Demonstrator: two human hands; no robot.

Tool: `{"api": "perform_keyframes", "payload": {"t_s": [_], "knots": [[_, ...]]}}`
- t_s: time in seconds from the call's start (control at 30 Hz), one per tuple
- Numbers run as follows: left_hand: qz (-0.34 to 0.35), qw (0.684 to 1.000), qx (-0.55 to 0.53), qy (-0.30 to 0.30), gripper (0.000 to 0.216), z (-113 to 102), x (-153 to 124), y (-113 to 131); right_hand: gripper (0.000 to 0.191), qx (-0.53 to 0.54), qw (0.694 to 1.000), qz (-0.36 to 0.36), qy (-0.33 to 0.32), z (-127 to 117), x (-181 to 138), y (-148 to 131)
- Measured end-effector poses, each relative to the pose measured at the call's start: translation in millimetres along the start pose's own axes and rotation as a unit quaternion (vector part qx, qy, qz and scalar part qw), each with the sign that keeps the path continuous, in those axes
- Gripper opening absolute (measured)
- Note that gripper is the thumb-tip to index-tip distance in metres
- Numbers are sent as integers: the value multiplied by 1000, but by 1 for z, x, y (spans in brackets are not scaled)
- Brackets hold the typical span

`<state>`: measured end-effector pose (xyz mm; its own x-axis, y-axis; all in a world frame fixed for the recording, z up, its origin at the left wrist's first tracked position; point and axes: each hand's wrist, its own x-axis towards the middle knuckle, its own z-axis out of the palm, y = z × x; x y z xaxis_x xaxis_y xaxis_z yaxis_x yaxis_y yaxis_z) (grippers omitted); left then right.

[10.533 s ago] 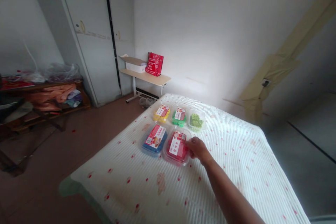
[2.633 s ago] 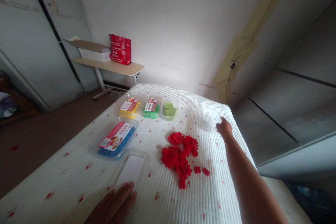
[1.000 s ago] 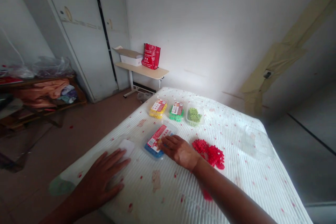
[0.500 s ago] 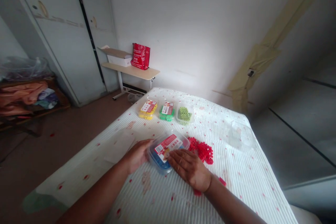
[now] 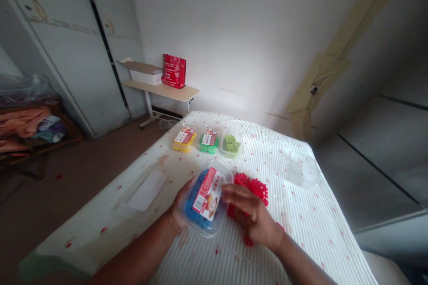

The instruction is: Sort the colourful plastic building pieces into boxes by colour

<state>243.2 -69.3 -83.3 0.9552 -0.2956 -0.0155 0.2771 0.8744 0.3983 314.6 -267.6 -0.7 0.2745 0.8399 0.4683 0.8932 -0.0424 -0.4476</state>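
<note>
A clear plastic container with blue pieces inside and a red-and-white label on its lid is tilted above the table. My left hand grips it from the left side, with part of the fingers hidden behind it. My right hand is at the container's right edge, fingers bent and slightly apart, a little blurred; the fingertips overlap the lid's edge, but firm contact is unclear. Red interlocking pieces lie in a pile just beyond the right hand, with a few more partly hidden below it.
Beyond stand a container of yellow pieces, a container of green pieces and an unlidded container of light green pieces. An upturned or empty-looking clear tub sits right. A clear lid with a white label lies left.
The container has been turned and tipped up in my left hand, its label now slanting upright. My right hand has slid off the lid's top to its right edge.
</note>
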Motion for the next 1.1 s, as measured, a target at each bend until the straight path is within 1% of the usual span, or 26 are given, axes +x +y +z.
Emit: {"api": "perform_keyframes", "payload": {"t_s": [0.07, 0.1, 0.17, 0.27, 0.33, 0.43, 0.5, 0.57, 0.67, 0.77, 0.83, 0.87, 0.97, 1.0, 1.03, 1.1], "knots": [[-22, 999, -26, 26, 56, 4, 0, -1, 32, 18, 988, 127, 86, -1, 1, 15], [-31, 998, -32, 36, 56, 6, 1, -2, 32, 20, 977, 182, 110, 0, 2, 22], [-41, 998, -31, 36, 56, 12, 2, -5, 28, 41, 956, 266, 113, 4, 7, 35], [-38, 999, -23, 27, 53, 19, 5, -7, 19, 83, 932, 342, 92, 11, 15, 46], [-35, 999, -15, 37, 50, 21, 7, -7, 18, 52, 929, 353, 97, 14, 17, 47], [-24, 997, 8, 76, 44, 21, 10, -6, 22, -84, 936, 331, 88, 15, 17, 43], [-12, 995, 24, 100, 42, 20, 13, -6, 26, -181, 924, 331, 69, 16, 17, 41], [-5, 994, 34, 107, 41, 18, 16, -6, 26, -252, 907, 335, 50, 17, 16, 40], [7, 994, 34, 105, 38, 15, 19, -8, 22, -294, 899, 322, 33, 17, 18, 40], [7, 993, 24, 116, 41, 13, 18, -8, 22, -268, 899, 346, 30, 12, 23, 43], [-8, 993, 20, 117, 45, 13, 17, -8, 23, -231, 897, 375, 28, 6, 25, 48], [-16, 994, 18, 110, 46, 13, 17, -7, 22, -203, 902, 380, 24, 3, 26, 50], [-30, 996, 6, 81, 48, 12, 17, -7, 18, -70, 928, 366, 6, -2, 26, 58], [-30, 997, 2, 76, 48, 12, 16, -7, 17, -20, 932, 363, 3, -2, 25, 60], [-31, 997, -1, 72, 48, 11, 16, -7, 16, 26, 931, 364, 0, -2, 25, 62], [-40, 997, -4, 66, 50, 10, 16, -7, 14, 98, 919, 381, -6, -3, 23, 65]]}}
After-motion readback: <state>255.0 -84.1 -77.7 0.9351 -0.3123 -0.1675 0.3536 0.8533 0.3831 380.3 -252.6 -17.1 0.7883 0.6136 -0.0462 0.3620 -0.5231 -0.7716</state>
